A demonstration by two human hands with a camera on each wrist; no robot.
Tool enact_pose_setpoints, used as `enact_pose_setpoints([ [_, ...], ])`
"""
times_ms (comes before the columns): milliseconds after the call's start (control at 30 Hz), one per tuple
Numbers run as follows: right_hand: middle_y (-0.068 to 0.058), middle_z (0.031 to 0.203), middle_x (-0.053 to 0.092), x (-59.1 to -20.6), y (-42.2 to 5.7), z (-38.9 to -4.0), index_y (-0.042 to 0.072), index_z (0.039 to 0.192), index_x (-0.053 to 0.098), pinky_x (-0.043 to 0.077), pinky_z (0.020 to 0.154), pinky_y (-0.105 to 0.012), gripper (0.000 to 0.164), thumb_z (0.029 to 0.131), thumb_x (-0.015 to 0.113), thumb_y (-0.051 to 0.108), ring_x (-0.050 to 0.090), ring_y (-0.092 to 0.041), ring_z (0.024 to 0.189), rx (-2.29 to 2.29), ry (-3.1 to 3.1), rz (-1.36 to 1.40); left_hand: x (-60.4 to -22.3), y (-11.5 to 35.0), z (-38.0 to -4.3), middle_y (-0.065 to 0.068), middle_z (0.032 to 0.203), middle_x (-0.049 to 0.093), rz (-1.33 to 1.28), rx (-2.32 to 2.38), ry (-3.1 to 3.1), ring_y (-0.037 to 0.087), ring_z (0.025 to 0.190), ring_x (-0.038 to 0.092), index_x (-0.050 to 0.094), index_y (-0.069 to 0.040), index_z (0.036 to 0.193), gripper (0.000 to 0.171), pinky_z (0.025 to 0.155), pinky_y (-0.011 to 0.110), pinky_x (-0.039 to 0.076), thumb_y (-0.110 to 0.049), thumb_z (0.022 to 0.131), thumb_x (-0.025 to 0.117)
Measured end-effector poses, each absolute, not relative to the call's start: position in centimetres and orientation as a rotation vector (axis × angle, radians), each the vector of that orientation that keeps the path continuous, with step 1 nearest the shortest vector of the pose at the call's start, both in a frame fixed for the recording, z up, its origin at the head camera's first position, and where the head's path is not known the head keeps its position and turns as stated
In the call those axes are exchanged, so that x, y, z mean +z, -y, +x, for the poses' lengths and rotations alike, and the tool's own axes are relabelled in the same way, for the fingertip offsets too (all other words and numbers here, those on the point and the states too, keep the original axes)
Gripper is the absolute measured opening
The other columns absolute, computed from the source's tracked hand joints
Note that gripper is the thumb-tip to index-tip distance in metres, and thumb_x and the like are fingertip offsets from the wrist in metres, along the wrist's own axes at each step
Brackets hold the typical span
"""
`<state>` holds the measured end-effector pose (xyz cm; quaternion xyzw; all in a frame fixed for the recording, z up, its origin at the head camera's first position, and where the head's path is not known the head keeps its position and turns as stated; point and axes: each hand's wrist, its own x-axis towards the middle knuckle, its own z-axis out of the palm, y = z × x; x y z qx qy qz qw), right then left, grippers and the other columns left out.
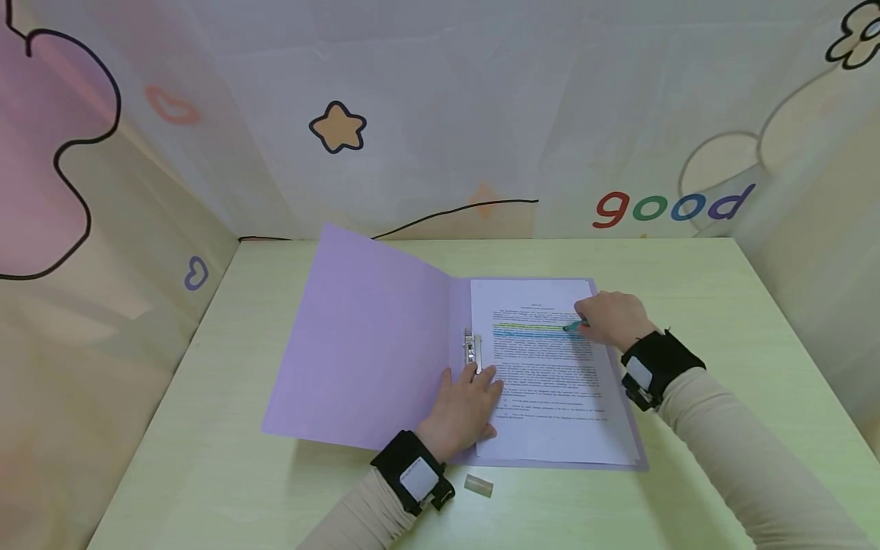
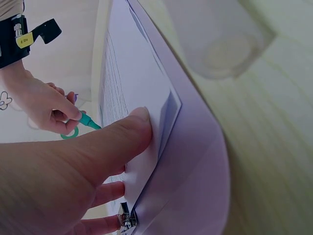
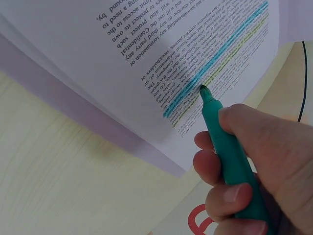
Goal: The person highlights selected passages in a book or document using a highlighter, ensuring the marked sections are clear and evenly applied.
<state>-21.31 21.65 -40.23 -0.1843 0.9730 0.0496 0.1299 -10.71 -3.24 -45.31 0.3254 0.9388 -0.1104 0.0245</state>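
Observation:
My right hand point(image 1: 614, 317) pinches a teal highlighter point(image 3: 227, 152) between thumb and fingers. Its dark tip is at the printed page point(image 1: 550, 435), by a blue highlighted line point(image 3: 215, 61) and a yellow-green one point(image 3: 183, 116). The page lies in an opened purple folder point(image 1: 371, 336). Spread over the page's lower left edge, my left hand point(image 1: 462, 409) rests with its fingers fairly straight. A metal clip point(image 1: 470, 345) sits at the folder's spine, just above the left fingertips; the left wrist view shows the thumb on the paper.
A small translucent cylinder point(image 1: 478, 486) lies on the pale wooden table point(image 1: 227, 473) just below the folder's front edge. The folder's left cover slants upward off the table. A printed curtain point(image 1: 440, 114) stands behind the table and along its sides.

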Motion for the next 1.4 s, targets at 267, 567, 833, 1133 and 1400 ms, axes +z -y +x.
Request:
enact_pose_setpoints([
  [267,-0.003,0.061,0.047,-40.1,-22.5,-21.0,0.007,0.083,0.058,0.031,0.047,-0.027,0.013,0.082,0.062,0.019,0.044,-0.018,0.054,0.137,-2.832,-0.545,-45.3,3.3,-10.7,0.001,0.138,0.04,1.017,-0.357,-2.912,0.025,0.119,0.037,0.046,-0.021,0.131,0.071,0.087,0.046,0.041,-0.059,0.073,0.062],
  [567,-0.003,0.062,0.047,-40.2,-23.4,-21.0,0.007,0.082,0.058,0.031,0.049,-0.027,0.013,0.081,0.062,0.019,0.044,-0.018,0.055,0.131,-2.822,-0.51,-45.3,3.2,-10.7,0.002,0.137,0.041,1.016,-0.358,-2.917,0.025,0.118,0.038,0.047,-0.021,0.131,0.071,0.086,0.046,0.042,-0.059,0.073,0.062],
  [833,-0.003,0.062,0.046,-40.2,-24.2,-20.9,0.007,0.082,0.057,0.029,0.048,-0.027,0.012,0.081,0.062,0.018,0.044,-0.017,0.054,0.112,-2.836,-0.5,-45.4,3.3,-10.7,0.002,0.138,0.04,1.009,-0.351,-2.905,0.025,0.12,0.037,0.046,-0.02,0.131,0.07,0.089,0.048,0.041,-0.058,0.074,0.061],
  [1133,-0.002,0.06,0.045,-40.0,-24.8,-20.8,0.008,0.081,0.057,0.029,0.047,-0.026,0.01,0.08,0.062,0.017,0.043,-0.017,0.053,0.108,-2.844,-0.496,-45.5,3.4,-10.7,0.001,0.138,0.04,1.014,-0.352,-2.918,0.025,0.119,0.037,0.047,-0.02,0.13,0.071,0.089,0.048,0.041,-0.059,0.073,0.062],
  [1400,-0.002,0.058,0.043,-40.4,-25.1,-20.9,0.008,0.082,0.058,0.029,0.047,-0.026,0.01,0.08,0.061,0.017,0.042,-0.017,0.051,0.114,-2.852,-0.49,-45.3,3.3,-10.7,0.001,0.139,0.039,1.009,-0.365,-2.904,0.025,0.12,0.037,0.045,-0.021,0.131,0.071,0.088,0.047,0.041,-0.059,0.074,0.061],
])
